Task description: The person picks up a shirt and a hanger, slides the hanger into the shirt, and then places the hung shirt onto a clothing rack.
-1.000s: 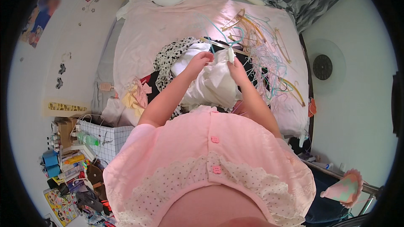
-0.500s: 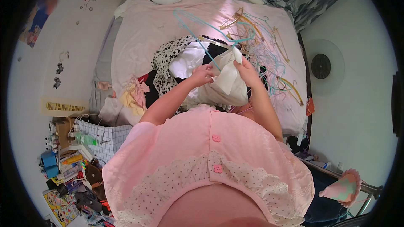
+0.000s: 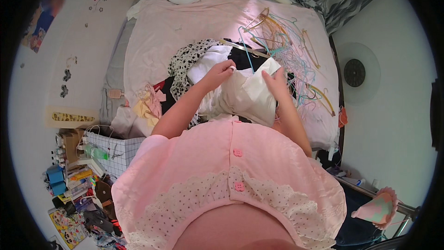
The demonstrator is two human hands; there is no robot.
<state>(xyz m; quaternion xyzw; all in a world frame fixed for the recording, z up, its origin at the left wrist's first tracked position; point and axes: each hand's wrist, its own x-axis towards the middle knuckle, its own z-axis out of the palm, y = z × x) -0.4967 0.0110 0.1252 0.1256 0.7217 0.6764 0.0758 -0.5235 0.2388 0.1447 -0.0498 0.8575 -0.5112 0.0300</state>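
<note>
Before me I hold a white garment (image 3: 243,95) spread between both hands. My left hand (image 3: 218,74) is closed on its upper left edge, fingertips pinched together. At the upper right edge, my right hand (image 3: 276,84) grips the cloth near a raised white flap. A thin light-blue hanger (image 3: 247,48) rises from the garment's opening, its hook upward; its lower part is hidden by the cloth. Behind and left lie another white cloth (image 3: 202,65) and a black-spotted white garment (image 3: 182,62). A black garment (image 3: 243,61) on a gold-coloured hanger (image 3: 240,46) lies just beyond.
A tangle of hangers (image 3: 289,48) covers the right of the pink-sheeted bed (image 3: 159,28). Pink and yellow clothes (image 3: 149,104) lie left, near a pink brush (image 3: 115,93). A white checked basket (image 3: 118,150) stands lower left, beside shelves of small items.
The blue hanger has swung upright and sunk further into the white garment. My left hand has moved up to the garment's edge; my right hand has shifted slightly right and down.
</note>
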